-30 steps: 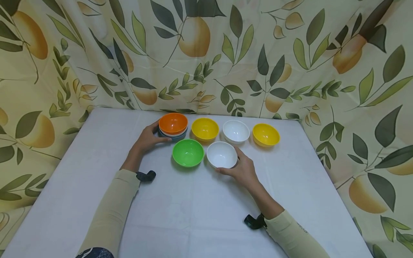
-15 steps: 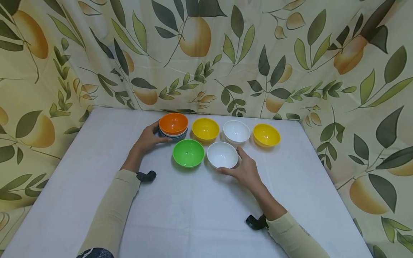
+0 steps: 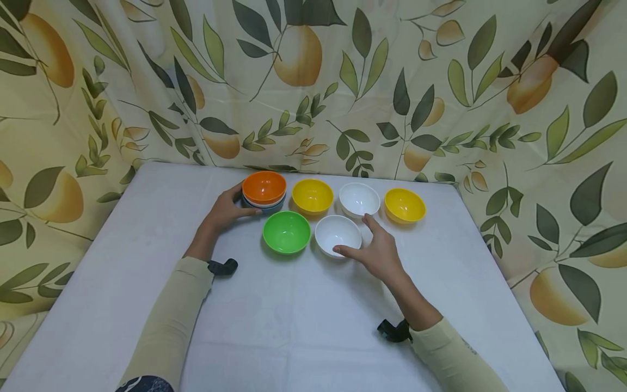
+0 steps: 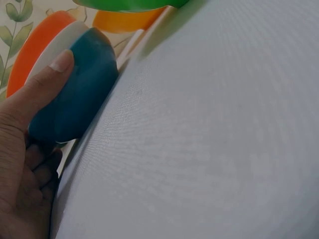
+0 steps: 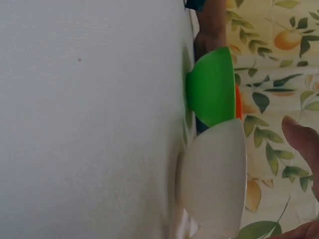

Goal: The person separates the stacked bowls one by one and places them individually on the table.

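Observation:
My left hand (image 3: 226,211) grips a stack of three nested bowls from its left side. An orange bowl (image 3: 264,188) tops the stack, a white one is in the middle, and a blue bowl (image 4: 82,94) is lowest, under my thumb. My right hand (image 3: 381,255) hovers at the right side of the front white bowl (image 3: 337,233), thumb and fingers spread apart and holding nothing. In the right wrist view, the thumb (image 5: 301,142) is raised off beyond that bowl's rim. Just left of the white bowl is a green bowl (image 3: 286,232).
Behind stand a yellow bowl (image 3: 312,196), another white bowl (image 3: 360,199) and a second yellow bowl (image 3: 404,205), in a row with the stack. All rest on a white-covered table (image 3: 289,316). A fruit-patterned cloth (image 3: 303,109) hangs along the table's back edge.
My right hand has let go of the front white bowl, its fingers spreading and lifting away to the right. The left hand and the bowls have stayed put.

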A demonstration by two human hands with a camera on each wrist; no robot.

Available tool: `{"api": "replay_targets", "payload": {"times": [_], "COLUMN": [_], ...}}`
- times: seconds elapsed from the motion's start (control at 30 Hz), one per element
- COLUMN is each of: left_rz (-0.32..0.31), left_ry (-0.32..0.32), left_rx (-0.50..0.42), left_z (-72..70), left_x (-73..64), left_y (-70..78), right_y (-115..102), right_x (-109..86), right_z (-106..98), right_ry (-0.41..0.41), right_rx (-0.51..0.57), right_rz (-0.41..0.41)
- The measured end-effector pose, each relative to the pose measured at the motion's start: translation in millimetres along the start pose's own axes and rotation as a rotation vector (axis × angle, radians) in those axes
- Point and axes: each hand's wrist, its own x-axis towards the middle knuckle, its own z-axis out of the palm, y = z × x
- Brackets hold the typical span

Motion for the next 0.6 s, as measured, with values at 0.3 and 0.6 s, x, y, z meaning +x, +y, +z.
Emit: {"api": "replay_targets", "payload": {"times": [0.3,0.6], "left_rz": [0.013,-0.009], "left_ry": [0.001,-0.010], "left_rx": [0.000,0.009], "left_z": [-0.4,-1.6], "left_x": [1.8,2.2], "left_y": [-2.1,0.9], "right_y": [-23.0,-54.8], "right_x": [12.5,32.5], "right_z": [-6.8,-3.1], "right_ry": [0.007,-0.036], "right_rx": [0.009,0.027], "right_rz": [-0.061,-0.141]}}
